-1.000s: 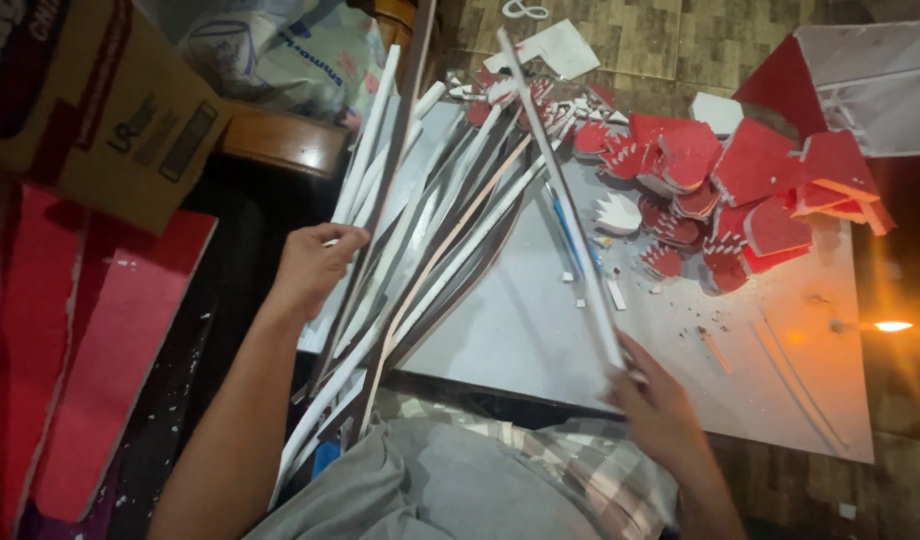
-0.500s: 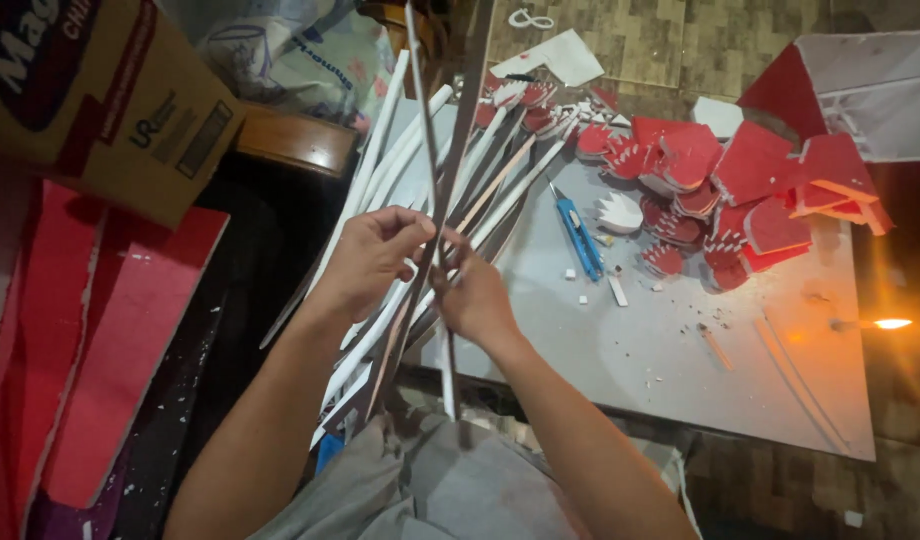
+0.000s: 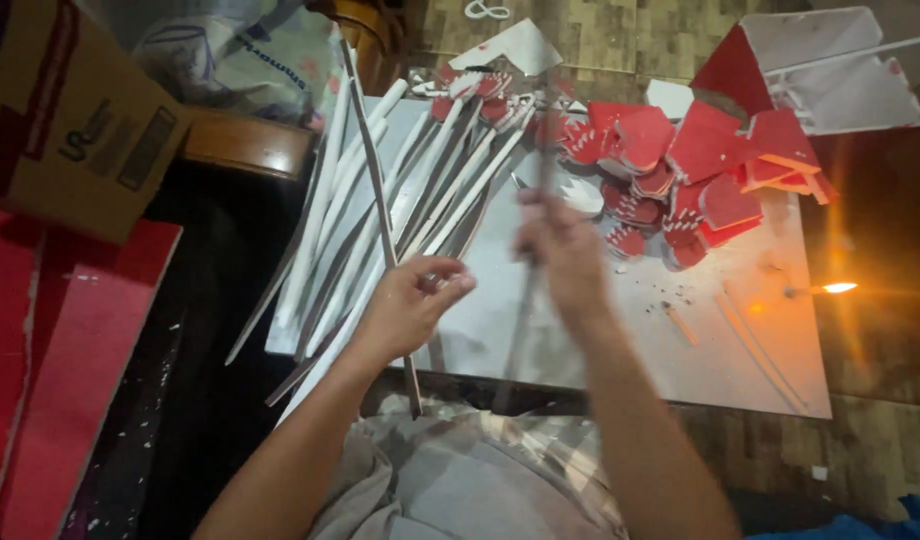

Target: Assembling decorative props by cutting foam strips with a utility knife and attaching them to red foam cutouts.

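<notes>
Head view: the left hand is curled narrow around a long thin grey strip, thumb and fingers pinching it near its lower part; the strip runs steeply up and away over the pile, its lower end reaching down past the board's near edge toward the lap. The right hand is blurred, closed around a second thin strip that stands nearly upright in front of the board; how tightly the fingers close cannot be told. The two hands are near each other but apart. Under and left of the left hand lies a fanned pile of white and grey strips, overlapping on the white board. At the board's far side sits a heap of red and white cut foam pieces. A small flame burns at the board's right edge. A cardboard box stands upper left, with red sheets below it. Plaid cloth covers the lap.
</notes>
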